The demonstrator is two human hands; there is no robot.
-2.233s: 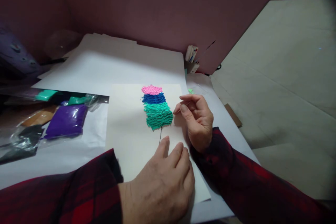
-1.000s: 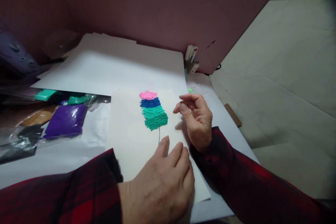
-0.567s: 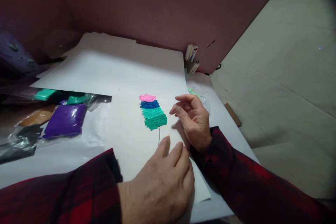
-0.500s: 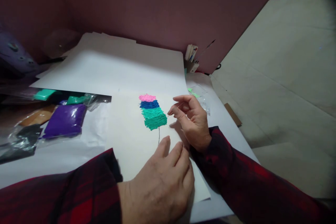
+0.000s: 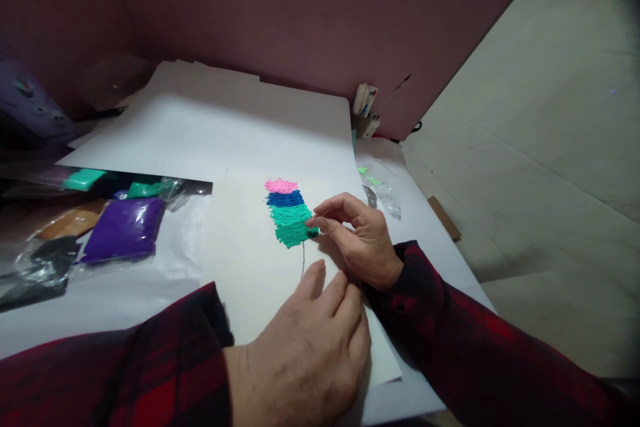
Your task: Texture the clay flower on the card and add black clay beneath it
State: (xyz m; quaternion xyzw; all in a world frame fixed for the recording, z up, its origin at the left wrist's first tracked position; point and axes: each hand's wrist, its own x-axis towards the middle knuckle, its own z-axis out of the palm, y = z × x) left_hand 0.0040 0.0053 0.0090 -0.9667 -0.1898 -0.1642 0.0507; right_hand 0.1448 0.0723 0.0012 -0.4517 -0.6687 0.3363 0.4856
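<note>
A cream sheet of paper [image 5: 245, 260] carries a textured clay picture: a pink band [image 5: 281, 185], a dark blue band [image 5: 284, 199] and a green band [image 5: 291, 225], with a thin dark line [image 5: 303, 257] running down below. My left hand [image 5: 310, 340] lies on the lower part of the sheet, fingers stretched out and holding nothing. At the right edge of the green band is my right hand [image 5: 355, 233], its thumb and index finger pinched together. Something very thin seems to be between those fingertips, too small to name.
Large white sheets [image 5: 240, 120] lie at the back against the pinkish wall. On the left are bagged clay packs, among them a purple one [image 5: 125, 230], an orange-brown one [image 5: 73, 219] and a black one [image 5: 45, 267]. A clear bag with green bits [image 5: 383, 187] lies to the right.
My right hand has moved left and slightly down, from beside the green band onto its right edge. My left hand stays in place.
</note>
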